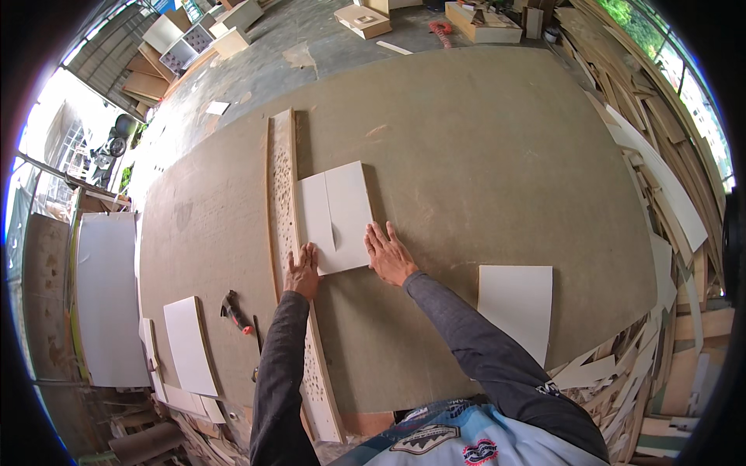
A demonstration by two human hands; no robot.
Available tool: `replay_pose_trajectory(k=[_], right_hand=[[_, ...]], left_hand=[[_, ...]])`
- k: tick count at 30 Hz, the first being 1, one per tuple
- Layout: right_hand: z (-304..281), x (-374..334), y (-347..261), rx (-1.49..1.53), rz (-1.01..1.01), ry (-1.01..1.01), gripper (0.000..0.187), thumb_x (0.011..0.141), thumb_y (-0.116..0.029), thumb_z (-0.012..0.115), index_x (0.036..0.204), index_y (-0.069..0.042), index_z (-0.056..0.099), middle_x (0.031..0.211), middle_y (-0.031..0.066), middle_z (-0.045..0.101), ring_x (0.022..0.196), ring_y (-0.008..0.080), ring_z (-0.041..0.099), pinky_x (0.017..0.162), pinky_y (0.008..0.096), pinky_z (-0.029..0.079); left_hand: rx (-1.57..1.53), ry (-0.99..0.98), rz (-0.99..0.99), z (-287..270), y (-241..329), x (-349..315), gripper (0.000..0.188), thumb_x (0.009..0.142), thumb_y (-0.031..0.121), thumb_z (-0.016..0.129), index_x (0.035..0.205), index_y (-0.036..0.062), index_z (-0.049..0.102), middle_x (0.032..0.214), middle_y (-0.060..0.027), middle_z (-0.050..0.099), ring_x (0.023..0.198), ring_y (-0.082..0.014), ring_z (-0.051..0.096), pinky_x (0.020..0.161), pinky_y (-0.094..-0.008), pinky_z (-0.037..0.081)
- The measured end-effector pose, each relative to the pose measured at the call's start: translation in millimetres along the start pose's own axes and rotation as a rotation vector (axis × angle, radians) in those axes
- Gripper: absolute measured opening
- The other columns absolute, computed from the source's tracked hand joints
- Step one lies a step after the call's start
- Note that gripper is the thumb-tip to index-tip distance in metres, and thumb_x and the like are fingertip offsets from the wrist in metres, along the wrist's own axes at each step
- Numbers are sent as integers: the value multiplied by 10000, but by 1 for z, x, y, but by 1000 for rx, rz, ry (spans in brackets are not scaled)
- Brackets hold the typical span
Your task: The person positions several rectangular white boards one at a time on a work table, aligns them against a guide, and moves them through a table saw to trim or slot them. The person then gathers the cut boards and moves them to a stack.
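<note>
Two white pieces lie edge to edge on the large brown table board: a narrower white strip (pixel 313 213) on the left and a wider white panel (pixel 351 206) on the right. A dark line, widening toward its lower end, shows between them. My left hand (pixel 303 272) lies with fingers extended at the strip's lower left corner, against a long wooden board with many holes (pixel 283 179). That board runs along the strip's left side. My right hand (pixel 391 256) rests flat-fingered on the wider panel's right edge. Neither hand is wrapped round anything.
A hammer-like tool with a red handle end (pixel 235 312) lies left of my left forearm. White panels lie at the table's lower left (pixel 189 346) and lower right (pixel 517 307). Wood offcuts (pixel 660 140) pile along the right. Boxes (pixel 364 21) stand on the floor beyond.
</note>
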State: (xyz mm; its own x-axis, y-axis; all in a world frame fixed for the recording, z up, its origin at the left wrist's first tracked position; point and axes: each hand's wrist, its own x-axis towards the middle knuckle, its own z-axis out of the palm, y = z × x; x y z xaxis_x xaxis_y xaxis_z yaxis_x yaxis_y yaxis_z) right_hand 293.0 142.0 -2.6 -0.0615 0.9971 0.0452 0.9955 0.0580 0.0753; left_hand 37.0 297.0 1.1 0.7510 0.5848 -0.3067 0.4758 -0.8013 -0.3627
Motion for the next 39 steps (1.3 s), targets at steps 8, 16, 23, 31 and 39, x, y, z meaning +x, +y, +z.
replay_pose_trajectory(k=[8,16,23,31,39], right_hand=[[3,11,6,6,12,-6,693,1039,-427,471,1562,21,388,1660,206,330,1565,375,233,1258,607,177],[3,17,11,16,16,-27,720,1036,-452,481,1568,20,374,1671,195,311,1575,369,209,1264,606,162],[3,22,14,52,18,-14,719,1034,-449,488,1566,21,375,1669,191,316,1573,359,217,1264,610,165],[6,26,16,37,23,1,728,1032,-454,501,1565,25,372,1667,206,312,1565,369,233,1262,608,169],[5,32,21,53,55,-10,748,1024,-469,514,1572,17,363,1676,205,292,1561,372,245,1267,599,159]], left_hand=[[3,14,-3,10,-7,12,928,942,429,656,1625,-10,207,1715,-163,211,1593,-283,190,1272,-591,119],[-50,24,-7,2,-10,19,879,966,368,640,1629,-2,197,1714,-153,213,1593,-281,187,1278,-574,112],[-22,36,-33,13,-13,24,856,975,397,607,1634,24,210,1719,-133,208,1596,-257,176,1268,-572,87],[-25,56,-25,20,-18,32,918,960,436,633,1636,9,183,1721,-140,197,1596,-267,170,1279,-574,103],[5,41,-31,16,-18,43,900,968,432,624,1632,2,195,1719,-152,204,1594,-280,184,1279,-583,100]])
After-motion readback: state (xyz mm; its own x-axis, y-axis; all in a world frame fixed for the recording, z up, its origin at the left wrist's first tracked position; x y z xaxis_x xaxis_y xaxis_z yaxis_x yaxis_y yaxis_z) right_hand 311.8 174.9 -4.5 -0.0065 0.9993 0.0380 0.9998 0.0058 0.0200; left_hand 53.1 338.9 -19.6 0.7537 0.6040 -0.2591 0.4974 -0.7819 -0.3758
